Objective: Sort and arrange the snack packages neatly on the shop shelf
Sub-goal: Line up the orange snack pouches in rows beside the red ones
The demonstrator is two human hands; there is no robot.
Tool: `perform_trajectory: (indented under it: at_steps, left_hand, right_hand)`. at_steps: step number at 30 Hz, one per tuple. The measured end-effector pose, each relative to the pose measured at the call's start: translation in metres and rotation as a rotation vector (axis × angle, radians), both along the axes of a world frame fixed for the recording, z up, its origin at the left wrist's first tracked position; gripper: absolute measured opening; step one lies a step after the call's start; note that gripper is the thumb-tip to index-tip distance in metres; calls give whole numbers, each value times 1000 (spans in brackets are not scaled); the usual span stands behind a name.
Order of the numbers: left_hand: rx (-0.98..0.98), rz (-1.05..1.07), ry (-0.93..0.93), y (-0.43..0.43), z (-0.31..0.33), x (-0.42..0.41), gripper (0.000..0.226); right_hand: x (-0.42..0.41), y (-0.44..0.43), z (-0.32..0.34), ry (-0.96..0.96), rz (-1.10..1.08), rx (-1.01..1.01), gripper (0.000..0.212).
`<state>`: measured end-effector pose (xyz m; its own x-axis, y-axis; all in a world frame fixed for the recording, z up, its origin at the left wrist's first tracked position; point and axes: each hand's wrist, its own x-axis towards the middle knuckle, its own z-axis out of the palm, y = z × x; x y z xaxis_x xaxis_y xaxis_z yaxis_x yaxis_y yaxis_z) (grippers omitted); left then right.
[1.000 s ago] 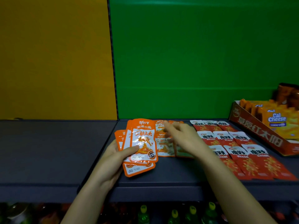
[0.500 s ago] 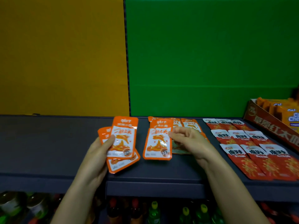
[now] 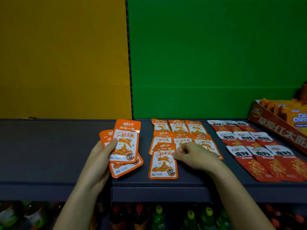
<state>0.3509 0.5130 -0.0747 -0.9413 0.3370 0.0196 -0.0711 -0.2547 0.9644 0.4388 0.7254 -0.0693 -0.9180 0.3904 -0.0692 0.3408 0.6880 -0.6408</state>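
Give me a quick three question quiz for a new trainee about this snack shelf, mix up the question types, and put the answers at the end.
1. True or false: the left hand holds a fanned bunch of orange packets.
2. Which packet do the right hand fingertips touch?
A. a red packet
B. the front orange packet in the left column
C. a Cal Cheese pack
3. Fill in: the red packets lie in a grid of ___ columns, between the orange rows and the cardboard display box.

Key: 1 true; 2 B; 3 three.
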Motion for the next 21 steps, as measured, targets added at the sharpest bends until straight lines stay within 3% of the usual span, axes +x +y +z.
perform_trajectory:
  at_steps: [6, 8, 13, 18, 21]
  left_hand:
    - [-11, -33, -3, 10, -1, 2, 10]
    - [-1, -48, 6, 13, -2, 4, 10]
    - [-4, -153, 26, 30, -4, 20, 14]
    - [33, -200, 18, 47, -5, 31, 15]
    - [69, -215, -2, 50, -3, 32, 15]
  right_hand:
    - [1, -1, 4, -74, 16, 137, 23]
    - [4, -2, 6, -1, -31, 198, 25]
    - [7, -21, 13, 279, 20, -145, 44]
    - [5, -25, 3, 401, -55, -231, 28]
    - [13, -16, 8, 436, -48, -401, 26]
